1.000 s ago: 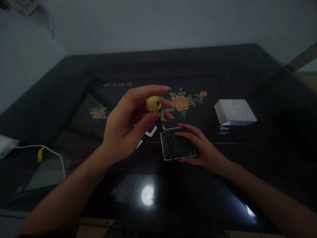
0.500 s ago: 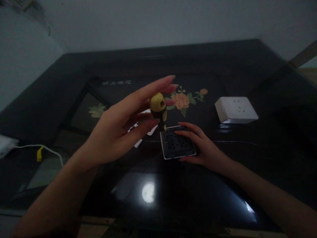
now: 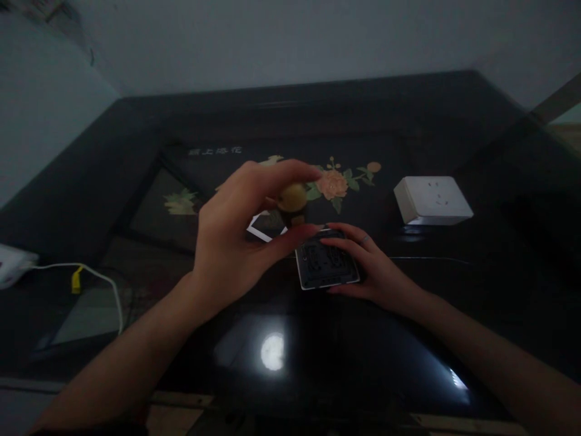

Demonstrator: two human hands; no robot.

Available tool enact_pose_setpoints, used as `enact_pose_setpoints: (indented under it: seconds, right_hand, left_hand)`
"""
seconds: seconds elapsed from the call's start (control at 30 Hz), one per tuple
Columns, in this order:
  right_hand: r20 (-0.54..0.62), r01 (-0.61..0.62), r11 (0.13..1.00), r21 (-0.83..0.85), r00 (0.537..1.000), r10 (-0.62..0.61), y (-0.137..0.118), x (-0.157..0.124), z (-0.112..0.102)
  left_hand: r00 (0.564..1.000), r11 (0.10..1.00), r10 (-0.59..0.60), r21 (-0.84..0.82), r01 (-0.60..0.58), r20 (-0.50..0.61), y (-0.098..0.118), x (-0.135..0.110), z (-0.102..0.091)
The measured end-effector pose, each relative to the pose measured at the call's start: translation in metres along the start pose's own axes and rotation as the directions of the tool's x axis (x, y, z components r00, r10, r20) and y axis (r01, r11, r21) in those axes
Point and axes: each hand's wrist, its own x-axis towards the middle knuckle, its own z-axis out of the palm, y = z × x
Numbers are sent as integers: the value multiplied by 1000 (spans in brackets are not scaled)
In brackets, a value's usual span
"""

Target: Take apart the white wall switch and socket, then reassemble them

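Note:
My left hand (image 3: 240, 230) is curled around a stubby screwdriver (image 3: 293, 198) with a yellow and black handle, its thumb stretched along the near side. The screwdriver stands roughly upright; its tip is hidden behind the thumb. Just below it lies a wall socket panel (image 3: 324, 266), its black back facing up and a thin white rim showing. Fingers of my right hand (image 3: 370, 263) grip this panel from the right, two of them resting across its back. Behind my left hand a white frame-like piece (image 3: 261, 233) shows in part.
A white socket box (image 3: 438, 200) stands on the glossy black table (image 3: 363, 351) to the right. At the left edge is a white plug device (image 3: 13, 266), its white cable (image 3: 102, 275) carrying a yellow tag (image 3: 76, 281). A wall (image 3: 290, 42) rises behind the table.
My left hand has rolled around the screwdriver handle, its thumb swinging right and its fingers curling over. The handle top sits slightly lower. My right hand and the panel stay put.

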Motion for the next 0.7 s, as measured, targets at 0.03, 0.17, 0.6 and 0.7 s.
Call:
enact_pose_setpoints:
  seconds: [0.03, 0.17, 0.6, 0.7]
  right_hand:
    - [4, -2, 1000, -2, 1000, 2, 0, 0, 0]
    - [8, -7, 1000, 2, 1000, 7, -1, 0, 0]
    - [8, -1, 1000, -18, 1000, 1, -1, 0, 1]
    - [6, 4, 1000, -20, 1000, -4, -1, -1, 1]
  left_hand:
    - [999, 1000, 2, 12, -2, 42, 4, 1, -2]
    - [982, 996, 28, 74, -42, 186, 19, 13, -15]
    - [884, 920, 144, 268, -285, 445, 27, 25, -20]
    - [885, 915, 188, 252, -316, 427, 27, 22, -21]
